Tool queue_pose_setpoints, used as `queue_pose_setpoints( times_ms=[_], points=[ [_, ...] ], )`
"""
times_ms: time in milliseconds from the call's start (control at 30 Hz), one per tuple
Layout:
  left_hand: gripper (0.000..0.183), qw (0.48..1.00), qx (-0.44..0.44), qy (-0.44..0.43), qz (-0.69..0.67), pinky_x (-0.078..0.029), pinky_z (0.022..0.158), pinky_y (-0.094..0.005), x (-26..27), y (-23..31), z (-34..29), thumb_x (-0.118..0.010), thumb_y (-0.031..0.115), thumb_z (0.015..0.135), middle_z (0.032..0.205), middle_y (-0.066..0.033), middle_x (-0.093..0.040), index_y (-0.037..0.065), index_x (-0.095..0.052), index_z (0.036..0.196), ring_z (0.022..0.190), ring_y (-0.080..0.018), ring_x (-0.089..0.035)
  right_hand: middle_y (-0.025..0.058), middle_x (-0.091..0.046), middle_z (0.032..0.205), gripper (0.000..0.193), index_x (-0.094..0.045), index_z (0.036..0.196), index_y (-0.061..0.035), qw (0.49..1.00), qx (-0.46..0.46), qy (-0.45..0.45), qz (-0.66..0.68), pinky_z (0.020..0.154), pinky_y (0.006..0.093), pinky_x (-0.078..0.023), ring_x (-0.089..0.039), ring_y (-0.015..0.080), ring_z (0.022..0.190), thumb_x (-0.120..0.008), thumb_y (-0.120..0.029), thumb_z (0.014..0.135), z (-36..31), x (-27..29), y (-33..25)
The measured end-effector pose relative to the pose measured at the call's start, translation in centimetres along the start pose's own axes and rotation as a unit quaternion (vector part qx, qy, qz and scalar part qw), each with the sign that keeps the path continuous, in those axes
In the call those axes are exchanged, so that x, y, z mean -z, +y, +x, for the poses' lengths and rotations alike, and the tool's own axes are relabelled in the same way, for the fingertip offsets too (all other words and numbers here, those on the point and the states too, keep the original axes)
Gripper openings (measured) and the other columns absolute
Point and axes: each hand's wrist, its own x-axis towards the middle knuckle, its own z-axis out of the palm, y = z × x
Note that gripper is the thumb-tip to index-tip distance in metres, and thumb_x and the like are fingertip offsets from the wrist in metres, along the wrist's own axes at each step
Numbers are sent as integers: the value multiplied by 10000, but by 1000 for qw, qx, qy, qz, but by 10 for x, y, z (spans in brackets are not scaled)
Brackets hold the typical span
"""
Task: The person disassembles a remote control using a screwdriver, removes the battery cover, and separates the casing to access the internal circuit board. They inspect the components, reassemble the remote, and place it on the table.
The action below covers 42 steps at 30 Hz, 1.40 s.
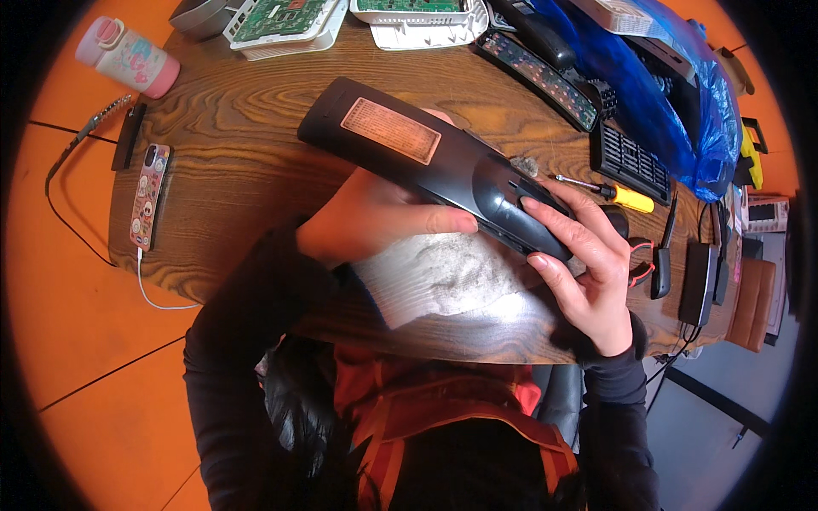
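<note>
A long black remote control (464,183) is held up over the table with its back upward; a copper-toned label (391,130) covers part of its far-left half. My left hand (366,217) grips it from underneath, thumb along the near edge and most fingers hidden below. At the lower right end, my right hand (588,264) has its fingertips on the rounded back and its thumb at the end edge. Beneath the remote lies a greyish, soiled knitted glove (443,277) on the wooden table.
A yellow-handled screwdriver (629,198), red-handled pliers (641,262) and a black-handled knife (663,268) lie to the right. Beyond are another remote (545,81), a blue plastic bag (716,153) and opened white housings with green circuit boards (277,19). Leftward are a phone (149,196) and bottle (132,60).
</note>
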Motion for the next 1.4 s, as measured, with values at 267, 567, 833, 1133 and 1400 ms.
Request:
queue_pose_setpoints(
  times_ms=[267,567,833,1133,1400],
  points=[
    [411,999,46,-12,-24,-394,813,-263,1,3,-3,-689,75,686,991,-29,-501,27,-537,1065,949,-125,-491,203,-529,1092,399,-586,1126,-53,996,20,10,-83,780,371,-478,-572,345,932,-668,-163,752,-3,-2,-2],
    [558,983,93,-20,-158,-403,902,-276,-3,-2,-6,-663,-55,735,1096,-55,-507,21,-399,1221,1079,-134,-469,185,-551,1004,399,-564,1116,-21,992,3,6,-122,758,373,-472,-569,343,875,-608,-265,805,-4,-5,-5],
    [585,934,148,17,-324,-501,844,-361,-5,2,-16,-580,-51,795,1175,-106,-501,20,-308,1309,1054,-224,-548,182,-564,896,508,-599,1067,11,976,72,29,-204,664,357,-481,-583,313,769,-587,-418,795,-5,-8,-4],
    [301,920,-3,52,-388,-507,689,-301,-32,-40,18,-645,-50,727,909,-85,-615,24,-534,997,849,-175,-604,189,-606,1046,500,-537,1160,24,978,-52,44,-198,871,374,-437,-587,296,968,-406,-397,923,-16,-8,-10],
    [561,968,-93,85,-216,-506,646,-338,-17,-49,57,-704,-65,634,867,-141,-603,-9,-410,1108,795,-209,-597,192,-602,1057,507,-527,1167,30,983,57,37,-171,874,375,-438,-586,299,976,-400,-398,926,12,-48,-1]
  ],
)
